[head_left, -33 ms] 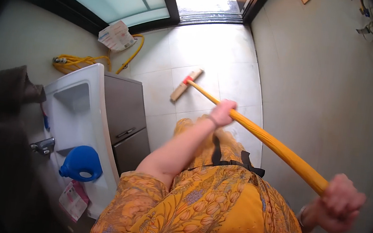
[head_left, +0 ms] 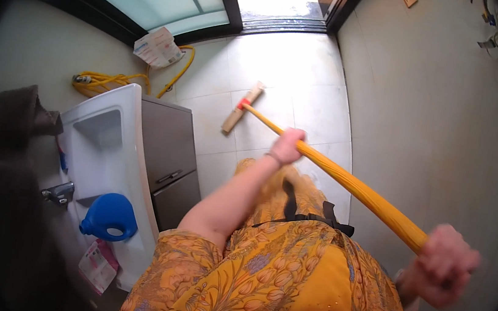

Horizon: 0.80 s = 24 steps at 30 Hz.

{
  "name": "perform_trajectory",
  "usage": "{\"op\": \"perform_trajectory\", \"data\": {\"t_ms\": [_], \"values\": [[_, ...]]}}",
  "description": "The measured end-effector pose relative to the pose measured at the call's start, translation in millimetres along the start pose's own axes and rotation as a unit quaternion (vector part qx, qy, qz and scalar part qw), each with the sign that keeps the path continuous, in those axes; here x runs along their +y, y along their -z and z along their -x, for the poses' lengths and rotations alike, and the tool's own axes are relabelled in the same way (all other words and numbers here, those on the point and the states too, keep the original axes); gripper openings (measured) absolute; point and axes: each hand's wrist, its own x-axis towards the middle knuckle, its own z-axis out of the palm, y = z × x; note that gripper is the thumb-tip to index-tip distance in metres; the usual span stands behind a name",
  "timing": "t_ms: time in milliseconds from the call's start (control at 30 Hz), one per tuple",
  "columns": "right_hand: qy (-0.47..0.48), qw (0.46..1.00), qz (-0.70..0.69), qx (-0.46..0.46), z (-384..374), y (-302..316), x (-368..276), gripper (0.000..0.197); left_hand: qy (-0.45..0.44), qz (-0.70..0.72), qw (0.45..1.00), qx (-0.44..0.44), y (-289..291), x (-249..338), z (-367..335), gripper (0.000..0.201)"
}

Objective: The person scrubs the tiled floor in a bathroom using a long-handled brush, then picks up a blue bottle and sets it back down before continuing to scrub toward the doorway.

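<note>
A push broom (head_left: 254, 95) with a beige bar-shaped head and a red joint lies across the pale floor tiles ahead of me. Whatever is under its head is hidden. The long yellow-orange handle (head_left: 355, 189) slants from the head back toward my right side. My left hand (head_left: 289, 146) is wrapped round the handle partway along, with the forearm stretched forward. Near the upper end, my right hand (head_left: 446, 264) grips the handle in a closed fist, slightly blurred.
On the left stands a white sink (head_left: 131, 160) on a grey cabinet (head_left: 171, 140). A blue jug (head_left: 110, 210) and a pink-and-white packet (head_left: 98, 267) rest on it. A coiled yellow hose (head_left: 101, 82), a white bag (head_left: 158, 47) and a dark-framed door (head_left: 235, 6) lie beyond. A wall (head_left: 413, 113) bounds the right.
The broom has shifted a little to the left, its head sliding along the tiles. Both my hands have moved left with it, keeping their grip.
</note>
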Motion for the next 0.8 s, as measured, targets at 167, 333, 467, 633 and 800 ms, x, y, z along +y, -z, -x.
{"op": "perform_trajectory", "data": {"t_ms": [167,333,467,633,800], "values": [[-0.114,0.993,-0.016,-0.016,-5,-31,86,0.025,0.005,-0.123,0.991,0.042,88,-113,4,0.008],[-0.138,0.990,-0.038,-0.016,-9,-18,79,0.030,-0.031,-0.118,0.992,0.034,79,-92,20,0.016],[-0.112,0.992,0.032,-0.055,-32,25,4,0.034,0.065,-0.001,0.992,-0.106,11,-3,39,0.018],[-0.089,0.987,-0.052,-0.121,-48,36,-51,0.047,0.025,0.201,0.956,-0.212,-30,49,46,0.015],[-0.047,0.996,-0.046,-0.064,-44,12,-10,0.026,0.063,0.081,0.993,-0.060,-3,25,37,0.007]]}}
